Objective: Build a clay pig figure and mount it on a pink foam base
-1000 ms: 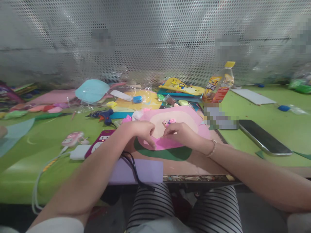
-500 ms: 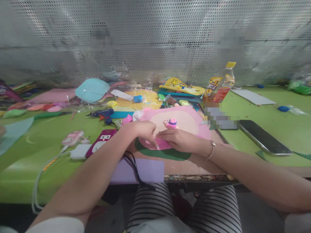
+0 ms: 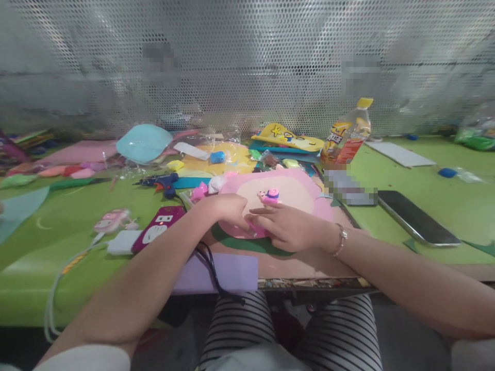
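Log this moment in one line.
left hand: over pink sheet; right hand: over sheet, beside left hand; snail-like figure: on sheet, beyond right hand; items held: unclear

Both forearms reach forward from lower corners, converging before chest. Left forearm [image 3: 143,283] slants up and rightward; left wrist [image 3: 209,206] bent, left hand [image 3: 231,208] turned inward, back uppermost, one digit angled down toward body. Right forearm [image 3: 402,273] slants up and leftward; right hand [image 3: 296,228] palm down, fingers stretched toward left hand. Fingertips close together; whether touching, unclear. Grip hidden.
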`<state>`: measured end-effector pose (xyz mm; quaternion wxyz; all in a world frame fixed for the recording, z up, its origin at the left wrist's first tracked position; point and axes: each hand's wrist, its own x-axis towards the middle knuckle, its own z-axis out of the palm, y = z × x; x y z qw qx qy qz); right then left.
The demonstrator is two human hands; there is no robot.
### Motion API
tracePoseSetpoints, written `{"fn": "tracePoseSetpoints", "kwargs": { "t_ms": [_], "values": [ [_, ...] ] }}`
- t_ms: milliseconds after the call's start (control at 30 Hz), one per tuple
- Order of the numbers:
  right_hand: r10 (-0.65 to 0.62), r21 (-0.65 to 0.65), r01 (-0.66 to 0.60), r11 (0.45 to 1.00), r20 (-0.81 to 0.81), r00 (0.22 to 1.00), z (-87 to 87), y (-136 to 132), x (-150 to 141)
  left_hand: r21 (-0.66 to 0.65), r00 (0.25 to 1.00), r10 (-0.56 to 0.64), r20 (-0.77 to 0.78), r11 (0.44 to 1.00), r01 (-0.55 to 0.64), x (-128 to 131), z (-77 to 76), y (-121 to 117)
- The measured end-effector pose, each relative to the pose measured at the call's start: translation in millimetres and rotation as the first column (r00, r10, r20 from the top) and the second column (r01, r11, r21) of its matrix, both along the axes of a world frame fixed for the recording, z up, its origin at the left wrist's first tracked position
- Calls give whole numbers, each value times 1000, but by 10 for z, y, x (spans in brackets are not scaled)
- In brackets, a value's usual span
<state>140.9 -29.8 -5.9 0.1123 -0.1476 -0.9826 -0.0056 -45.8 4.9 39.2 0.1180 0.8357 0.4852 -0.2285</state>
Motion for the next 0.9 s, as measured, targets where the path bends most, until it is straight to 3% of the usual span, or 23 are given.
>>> {"fn": "tracePoseSetpoints", "kwargs": {
  "t_ms": [200, 500, 900],
  "values": [
    [-38, 35, 36, 999, 56, 998, 78, -119, -54, 0, 1000, 21, 7, 1000, -21, 22, -35, -5],
    [-84, 19, 83, 996, 37, 996, -5, -172, -53, -5, 999, 51, 0, 999, -51, 20, -44, 4],
    [-160, -22, 162, 987, 54, 986, 158, -290, -25, 24, 998, 63, 19, 998, -63, -1, -82, 11]
  ]
}}
